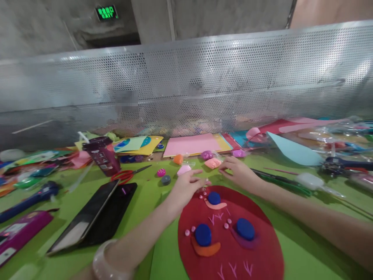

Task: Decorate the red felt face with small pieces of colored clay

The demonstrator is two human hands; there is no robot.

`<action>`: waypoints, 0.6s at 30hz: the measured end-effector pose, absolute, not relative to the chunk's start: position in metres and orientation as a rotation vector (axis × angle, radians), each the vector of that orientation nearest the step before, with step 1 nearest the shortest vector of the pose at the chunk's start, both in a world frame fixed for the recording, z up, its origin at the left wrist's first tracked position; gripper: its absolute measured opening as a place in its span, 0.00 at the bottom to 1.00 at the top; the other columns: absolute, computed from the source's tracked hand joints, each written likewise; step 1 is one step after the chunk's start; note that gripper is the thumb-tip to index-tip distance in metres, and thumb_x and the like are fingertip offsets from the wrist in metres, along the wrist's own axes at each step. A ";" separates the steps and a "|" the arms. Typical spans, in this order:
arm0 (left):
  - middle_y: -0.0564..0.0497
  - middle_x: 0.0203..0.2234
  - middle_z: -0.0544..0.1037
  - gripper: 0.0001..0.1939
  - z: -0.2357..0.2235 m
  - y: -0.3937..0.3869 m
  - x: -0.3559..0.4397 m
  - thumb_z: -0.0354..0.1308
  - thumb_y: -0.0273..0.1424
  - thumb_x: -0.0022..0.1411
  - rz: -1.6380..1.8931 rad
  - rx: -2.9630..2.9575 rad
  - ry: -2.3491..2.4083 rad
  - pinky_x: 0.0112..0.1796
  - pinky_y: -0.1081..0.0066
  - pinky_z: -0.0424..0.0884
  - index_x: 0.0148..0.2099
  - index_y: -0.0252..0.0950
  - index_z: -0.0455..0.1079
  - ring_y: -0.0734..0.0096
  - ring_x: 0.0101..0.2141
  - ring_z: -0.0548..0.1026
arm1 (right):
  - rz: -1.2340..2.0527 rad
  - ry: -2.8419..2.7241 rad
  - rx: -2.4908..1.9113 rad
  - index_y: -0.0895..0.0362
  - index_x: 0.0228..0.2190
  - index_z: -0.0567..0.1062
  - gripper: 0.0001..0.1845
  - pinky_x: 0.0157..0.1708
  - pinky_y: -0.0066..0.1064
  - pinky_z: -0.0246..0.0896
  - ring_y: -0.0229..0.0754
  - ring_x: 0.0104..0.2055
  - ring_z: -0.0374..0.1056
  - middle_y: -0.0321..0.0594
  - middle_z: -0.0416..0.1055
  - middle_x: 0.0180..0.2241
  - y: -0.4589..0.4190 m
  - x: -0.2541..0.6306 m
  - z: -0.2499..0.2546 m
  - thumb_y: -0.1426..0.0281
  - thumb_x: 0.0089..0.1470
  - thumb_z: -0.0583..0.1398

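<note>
My left hand [186,188] reaches over the top edge of a red paper disc [230,249], its fingers apart near a small pinkish bit blurred at the fingertips. My right hand [240,175] is beside a packet of peach clay [213,163], fingers loosely bent and apart; whether they touch it I cannot tell. Three snail-like clay figures with blue round shells lie on the disc: one with a peach body [217,204], one orange [206,249], one purple [249,242]. Small pink balls sit by them, and pink grass-like strokes [233,269] mark the paper.
Past my hands lie clay packets in orange [178,159] and purple [207,155], and a grey clay piece [166,180]. Red-handled scissors [125,176], a lidded cup [102,157] and a tablet [87,217] are left. Colored paper [189,144] lines a perforated metal panel [186,85].
</note>
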State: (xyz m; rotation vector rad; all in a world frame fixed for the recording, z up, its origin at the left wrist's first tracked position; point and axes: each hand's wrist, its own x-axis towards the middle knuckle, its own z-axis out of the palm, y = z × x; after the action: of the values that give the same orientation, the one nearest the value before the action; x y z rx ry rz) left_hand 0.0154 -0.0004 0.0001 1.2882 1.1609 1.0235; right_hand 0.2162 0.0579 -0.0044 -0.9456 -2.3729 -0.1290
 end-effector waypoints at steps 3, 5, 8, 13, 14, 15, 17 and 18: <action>0.43 0.33 0.80 0.25 -0.004 0.000 0.015 0.60 0.30 0.54 0.974 1.309 1.158 0.37 0.68 0.68 0.53 0.29 0.62 0.66 0.32 0.76 | -0.195 -2.477 -0.965 0.60 0.26 0.75 0.10 0.39 0.38 0.62 0.43 0.35 0.62 0.44 0.68 0.30 0.065 0.217 -0.012 0.75 0.54 0.55; 0.43 0.33 0.80 0.25 -0.006 0.001 0.015 0.60 0.30 0.54 0.971 1.326 1.146 0.39 0.67 0.68 0.54 0.30 0.61 0.66 0.34 0.76 | -0.237 -2.533 -0.964 0.59 0.28 0.76 0.12 0.42 0.38 0.61 0.44 0.38 0.61 0.46 0.68 0.33 0.063 0.218 -0.012 0.76 0.54 0.54; 0.44 0.33 0.80 0.26 -0.006 0.002 0.014 0.60 0.31 0.54 0.978 1.317 1.150 0.39 0.66 0.68 0.54 0.31 0.61 0.65 0.33 0.76 | -0.289 -2.621 -0.944 0.57 0.32 0.78 0.12 0.46 0.41 0.59 0.47 0.43 0.60 0.47 0.68 0.40 0.055 0.221 -0.007 0.76 0.52 0.55; 0.45 0.32 0.80 0.27 -0.007 0.003 0.013 0.61 0.32 0.53 0.997 1.283 1.134 0.39 0.67 0.68 0.54 0.32 0.61 0.65 0.34 0.76 | -0.378 -2.697 -1.004 0.58 0.44 0.74 0.22 0.49 0.51 0.55 0.57 0.53 0.57 0.53 0.61 0.53 0.049 0.224 -0.004 0.82 0.48 0.54; 0.45 0.31 0.80 0.28 -0.008 0.003 0.012 0.62 0.32 0.52 1.003 1.277 1.128 0.38 0.67 0.68 0.55 0.32 0.60 0.65 0.34 0.76 | -0.396 -2.699 -1.027 0.59 0.45 0.73 0.25 0.49 0.52 0.55 0.59 0.54 0.56 0.54 0.59 0.55 0.049 0.222 -0.004 0.84 0.46 0.53; 0.46 0.31 0.80 0.29 -0.008 0.004 0.012 0.62 0.32 0.51 1.008 1.271 1.122 0.38 0.67 0.68 0.55 0.32 0.60 0.65 0.34 0.76 | -0.410 -2.701 -1.045 0.60 0.46 0.72 0.27 0.50 0.53 0.54 0.61 0.55 0.55 0.55 0.57 0.57 0.049 0.221 -0.004 0.85 0.44 0.53; 0.46 0.30 0.80 0.31 -0.009 0.005 0.011 0.63 0.32 0.51 1.009 1.263 1.113 0.37 0.67 0.68 0.56 0.32 0.60 0.65 0.33 0.76 | -0.427 -2.715 -1.062 0.60 0.45 0.73 0.28 0.51 0.52 0.53 0.63 0.57 0.53 0.54 0.55 0.58 0.049 0.219 -0.004 0.87 0.41 0.53; 0.45 0.31 0.80 0.31 -0.009 0.005 0.011 0.63 0.32 0.51 1.006 1.261 1.110 0.37 0.67 0.68 0.56 0.31 0.60 0.65 0.33 0.76 | -0.432 -2.728 -1.063 0.60 0.44 0.73 0.28 0.52 0.51 0.52 0.63 0.58 0.51 0.53 0.54 0.59 0.048 0.219 -0.003 0.87 0.40 0.54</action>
State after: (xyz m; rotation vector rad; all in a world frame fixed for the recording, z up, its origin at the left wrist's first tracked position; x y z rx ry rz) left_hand 0.0111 0.0053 -0.0091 1.2614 1.1096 1.0063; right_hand 0.2186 0.0483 -0.0030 -1.0632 -2.7275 -0.4325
